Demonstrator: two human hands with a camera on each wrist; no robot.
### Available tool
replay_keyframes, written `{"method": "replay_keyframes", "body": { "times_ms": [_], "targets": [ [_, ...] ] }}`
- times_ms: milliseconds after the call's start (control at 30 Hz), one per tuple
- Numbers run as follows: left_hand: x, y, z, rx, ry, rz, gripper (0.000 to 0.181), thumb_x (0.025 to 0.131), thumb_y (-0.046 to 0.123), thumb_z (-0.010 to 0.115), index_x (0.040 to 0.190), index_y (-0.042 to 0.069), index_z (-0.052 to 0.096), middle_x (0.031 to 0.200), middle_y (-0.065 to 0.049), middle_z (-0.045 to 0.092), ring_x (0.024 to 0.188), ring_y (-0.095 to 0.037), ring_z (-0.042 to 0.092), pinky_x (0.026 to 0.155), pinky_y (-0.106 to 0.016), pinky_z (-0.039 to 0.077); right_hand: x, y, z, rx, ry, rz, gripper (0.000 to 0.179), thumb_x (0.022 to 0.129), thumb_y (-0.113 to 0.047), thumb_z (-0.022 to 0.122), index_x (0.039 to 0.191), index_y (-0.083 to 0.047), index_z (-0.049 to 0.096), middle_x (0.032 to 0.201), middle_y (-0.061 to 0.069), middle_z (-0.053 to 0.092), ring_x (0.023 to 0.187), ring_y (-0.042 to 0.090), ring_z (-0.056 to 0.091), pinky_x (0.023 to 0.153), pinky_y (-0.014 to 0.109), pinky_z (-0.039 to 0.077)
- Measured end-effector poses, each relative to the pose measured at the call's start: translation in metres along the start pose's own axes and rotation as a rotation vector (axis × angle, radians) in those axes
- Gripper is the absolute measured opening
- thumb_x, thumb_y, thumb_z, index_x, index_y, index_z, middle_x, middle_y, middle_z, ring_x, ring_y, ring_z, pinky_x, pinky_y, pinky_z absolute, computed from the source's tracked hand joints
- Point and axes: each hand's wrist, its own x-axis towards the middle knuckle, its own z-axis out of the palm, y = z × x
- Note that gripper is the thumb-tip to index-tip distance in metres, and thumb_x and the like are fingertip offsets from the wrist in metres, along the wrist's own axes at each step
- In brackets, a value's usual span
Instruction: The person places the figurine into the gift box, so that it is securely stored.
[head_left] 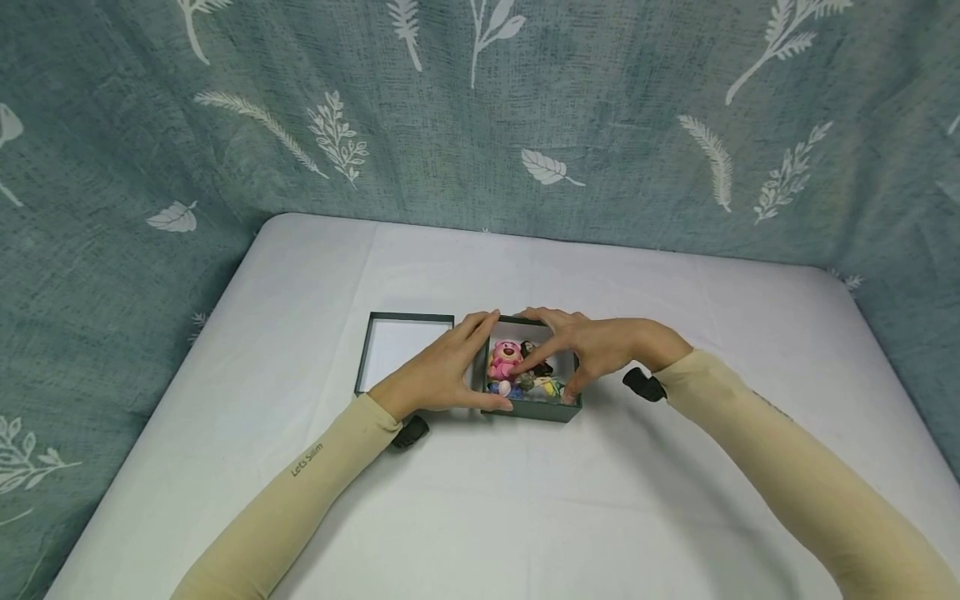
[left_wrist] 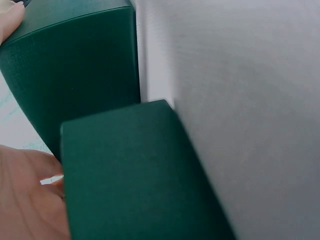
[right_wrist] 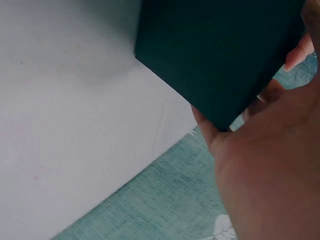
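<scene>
A dark green box (head_left: 534, 411) with a pale interior stands on the white-covered table, holding several small figurines. Among them are a pink bear figurine (head_left: 506, 353), a dark-haired figurine (head_left: 542, 367) and a yellow-green one (head_left: 552, 387) by the near wall. My left hand (head_left: 442, 367) grips the box's left side, thumb along the near wall and fingers toward the far corner. From the right, my right hand (head_left: 600, 346) spans the box, its thumb at the near right corner and other fingers at the far edge. Its index finger reaches inside, right at the pink bear.
Left of the box lies a shallow open tray or lid (head_left: 401, 346), white inside with a dark green rim, partly behind my left hand. A white cloth (head_left: 465, 517) covers the table. Blue-green leaf-patterned fabric (head_left: 450, 150) hangs behind the table and at its sides.
</scene>
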Motion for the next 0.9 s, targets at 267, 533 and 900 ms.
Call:
{"method": "replay_keyframes", "body": {
  "times_ms": [267,533,900],
  "targets": [
    [-0.001,-0.002,0.001,0.000,0.002,0.005,0.122,0.074,0.069,0.072,0.159,0.011,0.007,0.161,-0.008,0.019,0.146,-0.030,0.028,0.115,-0.049,0.033,-0.002,-0.012,0.000,-0.177,0.084,0.005,0.066,0.072,-0.035,0.088,0.132,-0.040,0.061,0.162,0.015,0.012,0.150,0.039,0.002,0.110,0.072,0.018],
    [-0.002,-0.002,0.002,0.005,-0.004,0.002,0.122,0.074,0.071,0.070,0.159,0.015,0.003,0.161,-0.007,0.019,0.145,-0.029,0.029,0.116,-0.047,0.033,0.001,-0.004,0.001,-0.073,0.048,-0.010,0.063,0.073,-0.032,0.087,0.131,-0.037,0.063,0.161,0.014,0.011,0.150,0.038,0.003,0.110,0.069,0.022],
    [-0.002,0.000,-0.001,0.029,0.001,0.019,0.122,0.075,0.068,0.071,0.159,0.013,0.003,0.161,-0.009,0.020,0.145,-0.029,0.030,0.116,-0.045,0.034,0.004,-0.004,-0.006,-0.018,-0.026,0.023,0.062,0.073,-0.031,0.087,0.130,-0.040,0.063,0.162,0.012,0.007,0.150,0.035,0.005,0.113,0.065,0.023]
  ]
}}
